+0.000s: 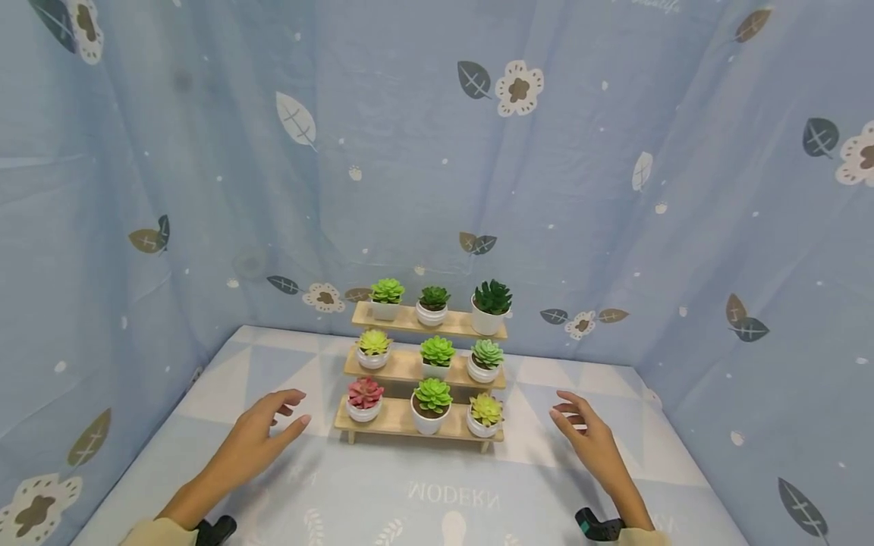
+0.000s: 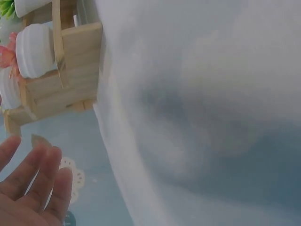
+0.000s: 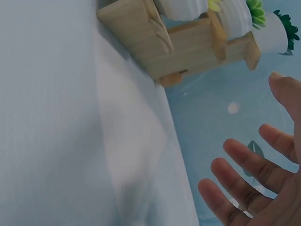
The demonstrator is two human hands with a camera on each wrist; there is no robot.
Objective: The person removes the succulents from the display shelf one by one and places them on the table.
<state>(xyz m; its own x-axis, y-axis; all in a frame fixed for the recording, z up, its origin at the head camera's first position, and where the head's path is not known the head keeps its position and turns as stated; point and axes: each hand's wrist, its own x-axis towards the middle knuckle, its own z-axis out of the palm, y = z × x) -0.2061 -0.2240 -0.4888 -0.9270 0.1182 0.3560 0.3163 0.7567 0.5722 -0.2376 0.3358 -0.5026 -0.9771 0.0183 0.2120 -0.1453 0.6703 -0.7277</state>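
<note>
A three-tier wooden stand (image 1: 403,428) holds several small potted succulents, three on each tier. On the lowest tier are a red plant (image 1: 365,393), a green one (image 1: 432,396) and a yellow-green one (image 1: 486,409). The left hand (image 1: 254,438) hovers left of the stand, fingers relaxed and apart, touching nothing; the left wrist view shows its fingers (image 2: 40,174) near the stand's side (image 2: 80,61). To the right of the stand, the right hand (image 1: 589,440) is held loosely open above the table, holding nothing; its spread fingers (image 3: 249,174) show in the right wrist view.
The stand is near the back of a table (image 1: 382,485) with a pale patterned cloth. A blue curtain (image 1: 410,152) with leaves and flowers surrounds the back and both sides. Dark bands (image 1: 599,525) are on both wrists.
</note>
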